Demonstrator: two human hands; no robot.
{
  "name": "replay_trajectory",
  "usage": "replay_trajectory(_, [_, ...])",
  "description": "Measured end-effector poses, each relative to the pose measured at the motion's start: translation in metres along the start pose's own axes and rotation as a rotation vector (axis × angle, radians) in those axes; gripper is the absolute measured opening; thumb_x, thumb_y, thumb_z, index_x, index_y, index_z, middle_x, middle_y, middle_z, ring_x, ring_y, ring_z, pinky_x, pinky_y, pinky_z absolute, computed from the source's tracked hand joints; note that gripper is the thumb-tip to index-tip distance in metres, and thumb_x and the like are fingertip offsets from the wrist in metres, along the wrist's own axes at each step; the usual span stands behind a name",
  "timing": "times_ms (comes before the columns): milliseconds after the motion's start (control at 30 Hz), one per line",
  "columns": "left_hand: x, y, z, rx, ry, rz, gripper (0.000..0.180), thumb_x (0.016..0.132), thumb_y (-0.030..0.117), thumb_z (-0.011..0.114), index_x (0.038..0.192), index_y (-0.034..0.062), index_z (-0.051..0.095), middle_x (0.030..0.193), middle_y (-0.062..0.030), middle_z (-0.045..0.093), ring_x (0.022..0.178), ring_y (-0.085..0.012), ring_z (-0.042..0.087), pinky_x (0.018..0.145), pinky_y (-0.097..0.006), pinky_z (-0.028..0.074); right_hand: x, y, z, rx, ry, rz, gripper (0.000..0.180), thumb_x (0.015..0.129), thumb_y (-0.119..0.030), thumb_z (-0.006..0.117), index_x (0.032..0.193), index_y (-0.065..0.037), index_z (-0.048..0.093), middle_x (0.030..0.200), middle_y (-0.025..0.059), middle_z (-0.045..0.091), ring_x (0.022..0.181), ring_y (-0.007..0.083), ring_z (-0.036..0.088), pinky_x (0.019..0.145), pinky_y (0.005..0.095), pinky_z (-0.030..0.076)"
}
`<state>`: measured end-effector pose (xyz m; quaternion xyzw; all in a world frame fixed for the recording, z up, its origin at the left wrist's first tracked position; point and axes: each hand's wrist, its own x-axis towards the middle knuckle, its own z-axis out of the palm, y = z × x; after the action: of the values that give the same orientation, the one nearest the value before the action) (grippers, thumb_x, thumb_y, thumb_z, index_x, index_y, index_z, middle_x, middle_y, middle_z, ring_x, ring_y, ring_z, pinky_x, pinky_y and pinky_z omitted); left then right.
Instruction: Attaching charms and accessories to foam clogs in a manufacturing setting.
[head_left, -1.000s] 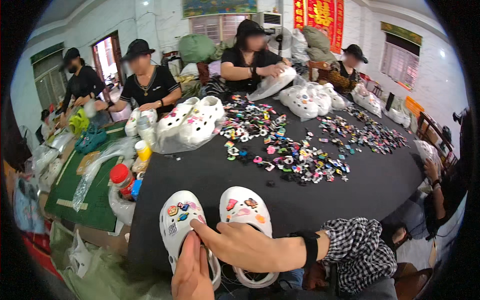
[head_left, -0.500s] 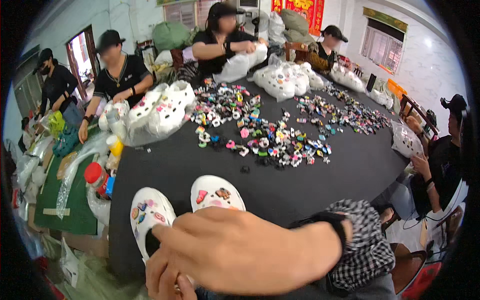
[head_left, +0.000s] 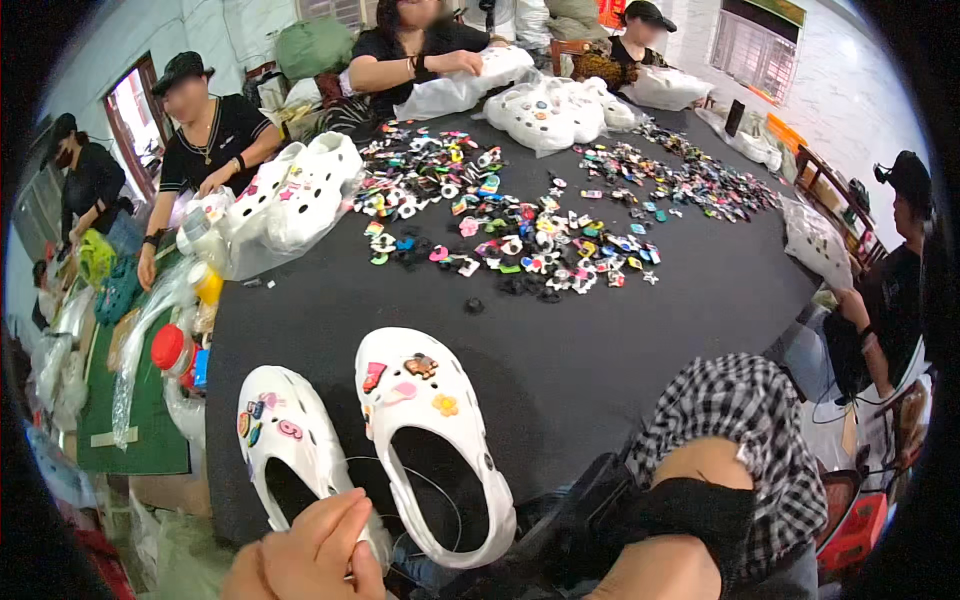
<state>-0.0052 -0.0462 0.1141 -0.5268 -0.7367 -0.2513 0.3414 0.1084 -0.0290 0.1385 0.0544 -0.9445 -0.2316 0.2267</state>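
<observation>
A large table [head_left: 620, 300] covered in black cloth filled most of the view, its far half strewn with a wide scatter of small coloured charms [head_left: 520, 225] and its near half bare apart from two white clogs. Clear plastic bags of white clogs [head_left: 290, 200] sat heaped at the left edge of the table, another heap [head_left: 555, 105] lay at the far edge, and a person there held a white bag [head_left: 460, 85]; a further clear bag [head_left: 815, 245] hung at the right edge. To the left, lower down, stood a green-topped surface [head_left: 135, 420] with a red-capped jar [head_left: 172, 350] beside the black cloth. A red sign [head_left: 612, 10] showed on the far wall, too cut off to tell more. The right clog [head_left: 430, 440] lay flat near the front edge, toe pointing away, with several charms on its toe, and a thin dark cord looped around its opening. The left clog [head_left: 285, 450] lay just beside it, also dotted with charms. The left hand [head_left: 315, 550] rose from the lower edge, fingers curled and touching the heel of the left clog; whether it pinched anything cannot be told. The right forearm, in a checked sleeve [head_left: 745, 435] with a black wrist band [head_left: 700, 510], lay at the lower right, its hand out of view.
</observation>
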Motion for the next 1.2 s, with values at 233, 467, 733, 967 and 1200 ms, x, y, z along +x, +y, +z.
replay_trajectory(233, [-0.102,-0.046,0.011,-0.632,-0.143,0.282,0.022,0.085,0.008,0.057,0.097,-0.0083,0.066,0.103,-0.0228,0.065,0.092,-0.0377,0.064,0.078,-0.045,0.054,-0.025,0.019,0.032,0.646,-0.145,0.207,0.011,0.069,-0.018,0.065,0.072,-0.008,0.063,0.075,0.0039,0.059,0.079,0.0252,0.06,0.064,0.0361,0.049])
replay_trajectory(467, [-0.139,-0.057,0.016,-0.324,-0.037,0.394,0.027,0.095,0.015,0.049,0.098,0.0017,0.072,0.101,-0.0127,0.064,0.095,-0.0289,0.063,0.082,-0.04,0.052,-0.06,0.139,0.096,0.462,-0.199,0.516,0.02,0.079,-0.013,0.06,0.096,-0.005,0.067,0.089,0.0155,0.068,0.084,0.0305,0.067,0.074,0.0419,0.055])
replay_trajectory(733, [-0.13,-0.071,0.038,-0.335,0.047,0.44,0.022,0.095,0.017,0.053,0.104,0.0022,0.066,0.102,-0.0118,0.062,0.091,-0.0273,0.063,0.074,-0.038,0.052,-0.067,0.249,0.229,0.649,-0.141,0.862,0.022,0.077,-0.009,0.056,0.093,-0.006,0.071,0.084,0.0159,0.069,0.078,0.0286,0.067,0.073,0.0371,0.053])
replay_trajectory(967, [-0.142,-0.076,0.042,-0.272,0.051,0.306,0.034,0.1,0.028,0.045,0.103,0.0026,0.068,0.102,-0.0114,0.065,0.082,-0.025,0.064,0.066,-0.035,0.05,-0.059,0.256,0.336,0.472,-0.257,0.888,0.02,0.079,-0.005,0.058,0.095,-0.008,0.069,0.094,0.0156,0.068,0.087,0.0322,0.066,0.074,0.0423,0.053])
replay_trajectory(1200, [-0.142,-0.075,0.041,-0.25,0.069,0.252,0.036,0.1,0.022,0.041,0.101,0.0065,0.072,0.101,-0.006,0.067,0.077,-0.0201,0.063,0.062,-0.033,0.049,-0.074,0.273,0.357,0.733,-0.18,1.01,0.022,0.078,-0.005,0.064,0.099,-0.001,0.068,0.089,0.0146,0.069,0.076,0.0244,0.068,0.069,0.0339,0.056])
